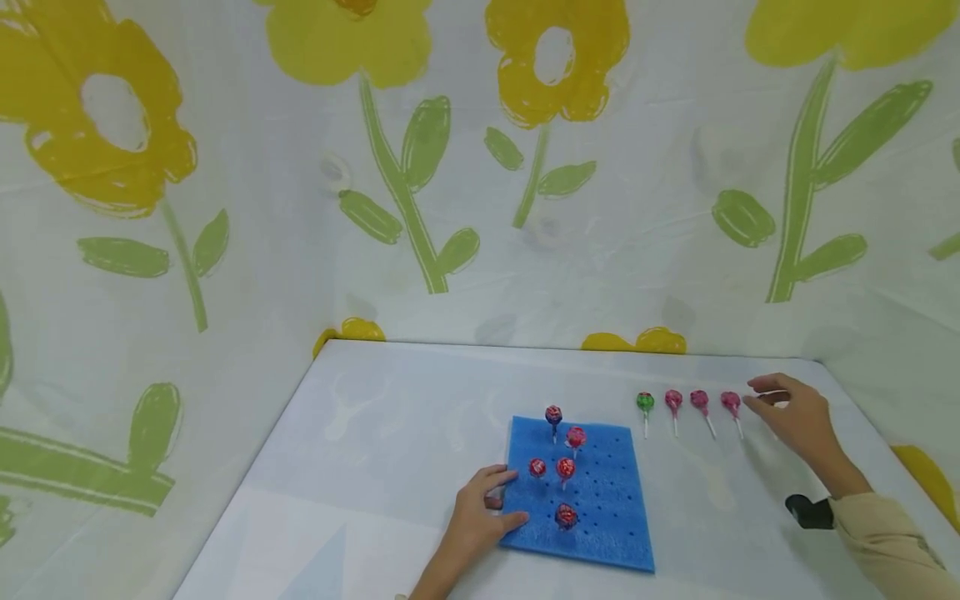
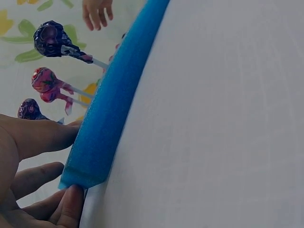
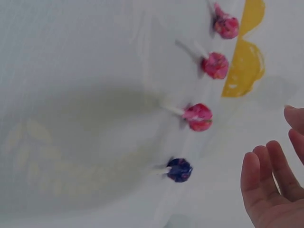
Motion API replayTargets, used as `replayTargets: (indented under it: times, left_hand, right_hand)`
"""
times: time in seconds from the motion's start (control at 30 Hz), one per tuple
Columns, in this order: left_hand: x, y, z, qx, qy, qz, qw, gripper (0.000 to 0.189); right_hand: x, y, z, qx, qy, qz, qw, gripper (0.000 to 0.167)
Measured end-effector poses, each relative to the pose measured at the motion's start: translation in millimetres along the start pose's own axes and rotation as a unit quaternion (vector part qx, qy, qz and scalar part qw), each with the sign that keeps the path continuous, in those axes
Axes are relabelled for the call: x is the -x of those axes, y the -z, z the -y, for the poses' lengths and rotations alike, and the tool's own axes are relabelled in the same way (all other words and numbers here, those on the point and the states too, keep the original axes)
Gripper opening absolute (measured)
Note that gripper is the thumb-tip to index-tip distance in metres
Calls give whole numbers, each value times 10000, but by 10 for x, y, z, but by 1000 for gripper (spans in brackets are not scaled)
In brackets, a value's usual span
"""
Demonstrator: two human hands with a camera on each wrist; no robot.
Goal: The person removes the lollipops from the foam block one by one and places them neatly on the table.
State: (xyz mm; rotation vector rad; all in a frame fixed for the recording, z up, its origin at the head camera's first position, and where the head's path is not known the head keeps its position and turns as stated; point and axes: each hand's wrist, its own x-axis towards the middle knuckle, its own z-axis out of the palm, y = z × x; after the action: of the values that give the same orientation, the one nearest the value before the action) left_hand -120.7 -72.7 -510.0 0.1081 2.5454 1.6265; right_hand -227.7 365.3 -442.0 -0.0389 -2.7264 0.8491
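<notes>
My left hand (image 1: 476,512) grips the left edge of a blue foam board (image 1: 607,533) dotted with small holes. In the left wrist view, its fingers are at the board's corner (image 2: 83,175). Several wrapped lollipops stand in the board, among them a dark one (image 1: 553,414), a pink one (image 1: 576,437) and a red one (image 1: 566,517). My right hand (image 1: 798,417), fingers spread and holding nothing, hovers beside the rightmost pink lollipop (image 1: 731,402) of a row on the table. The right wrist view also has a dark blue lollipop (image 3: 179,170) at the row's end, which the hand hides in the head view.
A green lollipop (image 1: 645,402) and two more pink lollipops, one (image 1: 673,400) beside the other (image 1: 699,400), lie in the row, sticks toward me. The white table (image 1: 360,467) meets flower-printed cloth (image 1: 585,275) at the back and sides.
</notes>
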Motion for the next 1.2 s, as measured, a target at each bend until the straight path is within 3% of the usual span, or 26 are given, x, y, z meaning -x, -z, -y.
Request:
replayTargets:
  times: [0.2, 0.73, 0.97, 1.2]
  left_hand:
    - [-8, -3, 5, -17, -69, 12, 10000, 51]
    - [0, -2, 1, -94, -89, -19, 9999, 51]
    - [-9, -6, 13, -100, -128, -46, 9999, 51]
    - [3, -7, 8, -90, -164, -75, 9998, 51]
  right_hand:
    - [61, -8, 180, -101, 212, 157, 9996, 32]
    - [227, -93, 519, -361, 937, -35, 9949, 24]
    - [268, -141, 581, -480, 909, -39, 9947, 27]
    - [296, -202, 636, -639, 1251, -102, 9900, 19]
